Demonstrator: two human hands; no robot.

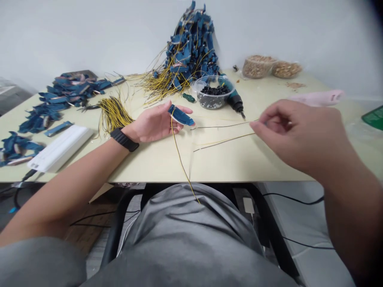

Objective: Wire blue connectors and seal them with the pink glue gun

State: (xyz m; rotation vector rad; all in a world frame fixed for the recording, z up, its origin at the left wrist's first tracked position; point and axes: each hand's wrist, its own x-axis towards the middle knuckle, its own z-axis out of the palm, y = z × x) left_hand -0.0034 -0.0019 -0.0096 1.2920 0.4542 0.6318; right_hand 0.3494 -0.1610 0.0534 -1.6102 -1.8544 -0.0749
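My left hand (154, 123) is turned palm up over the table and holds a small blue strip-like piece (181, 115) at its fingers. From that piece a thin yellow and black wire (180, 159) hangs past the table edge to my lap. On the right, the fingers of my right hand (302, 129) pinch thin black and yellow wires (224, 126), whose dark ends point left toward the blue piece. A gap shows between the lower wire ends and my left hand; whether the upper one touches the piece I cannot tell.
A tall heap of wired blue pieces (193, 48) stands at the back. Loose blue pieces (72, 89), a yellow wire bundle (115, 113) and a white box (61, 147) lie left. Beside a tub of black parts (214, 95) lies a power screwdriver (235, 99); a pink tool (318, 97) lies right.
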